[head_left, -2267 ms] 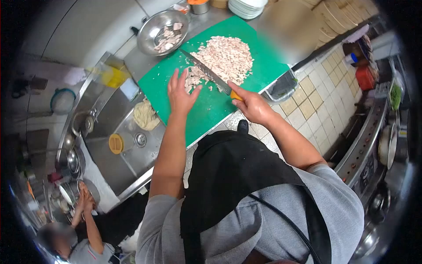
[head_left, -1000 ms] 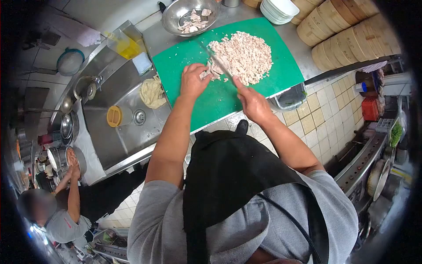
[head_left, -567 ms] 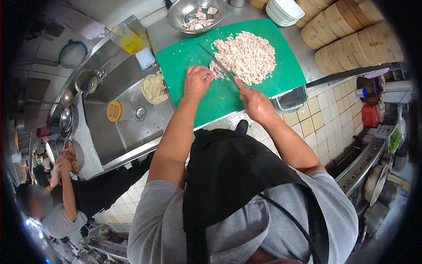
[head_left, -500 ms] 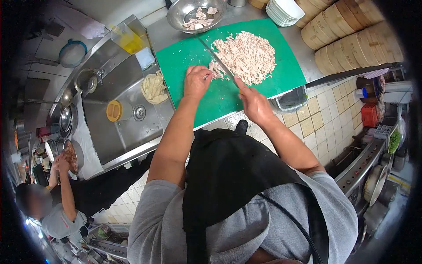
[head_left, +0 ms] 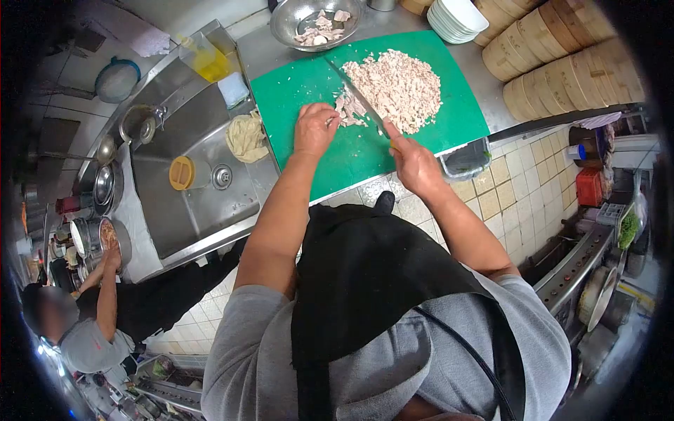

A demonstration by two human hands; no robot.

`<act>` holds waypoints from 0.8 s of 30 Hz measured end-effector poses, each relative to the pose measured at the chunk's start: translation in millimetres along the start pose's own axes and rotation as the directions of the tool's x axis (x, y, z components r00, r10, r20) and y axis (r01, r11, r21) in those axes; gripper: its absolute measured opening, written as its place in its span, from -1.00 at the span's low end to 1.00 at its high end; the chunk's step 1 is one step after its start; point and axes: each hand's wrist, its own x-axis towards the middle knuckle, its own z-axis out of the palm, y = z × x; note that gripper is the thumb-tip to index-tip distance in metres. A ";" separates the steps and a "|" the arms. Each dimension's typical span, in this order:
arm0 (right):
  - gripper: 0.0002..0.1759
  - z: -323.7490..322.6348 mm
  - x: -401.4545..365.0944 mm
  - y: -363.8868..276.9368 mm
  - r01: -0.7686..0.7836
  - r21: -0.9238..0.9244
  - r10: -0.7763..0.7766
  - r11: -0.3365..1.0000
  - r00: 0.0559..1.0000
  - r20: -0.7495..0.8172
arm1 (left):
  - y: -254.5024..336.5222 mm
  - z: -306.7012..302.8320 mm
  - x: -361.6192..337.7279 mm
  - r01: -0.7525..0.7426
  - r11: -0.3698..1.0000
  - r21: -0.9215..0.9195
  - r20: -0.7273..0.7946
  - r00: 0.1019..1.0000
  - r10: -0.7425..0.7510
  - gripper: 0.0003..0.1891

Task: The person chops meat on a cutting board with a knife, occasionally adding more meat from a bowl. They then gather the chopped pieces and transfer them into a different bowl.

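Observation:
My right hand [head_left: 418,167] is closed round the handle of a knife [head_left: 361,96]. Its long blade slants across the green cutting board [head_left: 281,88], between a big heap of finely chopped pale meat [head_left: 397,91] and a small group of larger meat pieces [head_left: 349,109]. Beside those pieces, on their left, rests my left hand [head_left: 316,130] with its fingers curled inward. Its fingertips are at the edge of the meat; whatever they pinch is hidden.
A metal bowl [head_left: 303,27] with meat pieces stands behind the board, near stacked white dishes [head_left: 453,22] and bamboo steamers [head_left: 562,84]. The sink [head_left: 203,147] on the left holds a yellow-lidded container [head_left: 182,173]. A co-worker [head_left: 91,344] stands at far left, hands at a bowl.
The knife and my right hand have shifted slightly right, away from my left hand, showing more of the larger meat pieces. My left hand stays nearly in place. The co-worker's hands have moved.

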 end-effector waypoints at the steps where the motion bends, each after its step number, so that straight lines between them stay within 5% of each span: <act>1: -0.27 3.0 -1.3 0.6 -0.036 -0.033 0.036 0.999 0.999 0.020 | 1.0 -0.2 -1.0 0.024 0.999 -0.021 0.002 1.000 -0.024 -0.87; 9: -0.24 5.8 -6.0 -6.3 0.038 0.036 -0.036 0.999 0.998 -0.051 | 3.1 -16.0 -6.1 0.090 0.996 -0.008 -0.084 0.992 -0.091 -0.85; 12: -0.25 11.3 -0.8 -5.5 -0.004 -0.100 0.019 0.995 0.989 0.146 | -4.5 -17.3 -8.8 0.074 0.997 0.016 -0.007 0.997 -0.074 -0.86; 18: -0.25 9.3 -2.7 -20.9 0.072 0.038 -0.071 0.997 0.997 -0.030 | -2.2 -14.2 -10.7 0.064 0.998 -0.009 -0.036 0.997 -0.064 -0.87; 20: -0.26 13.5 2.8 -14.0 0.028 -0.116 -0.007 0.993 0.985 0.172 | -2.6 -15.1 -11.3 0.066 0.998 -0.002 -0.027 0.997 -0.066 -0.87; 24: -0.26 9.0 1.7 -22.3 0.089 -0.022 -0.089 0.996 0.996 0.006 | -5.1 -13.4 -12.3 0.040 0.999 0.004 -0.047 0.998 -0.040 -0.87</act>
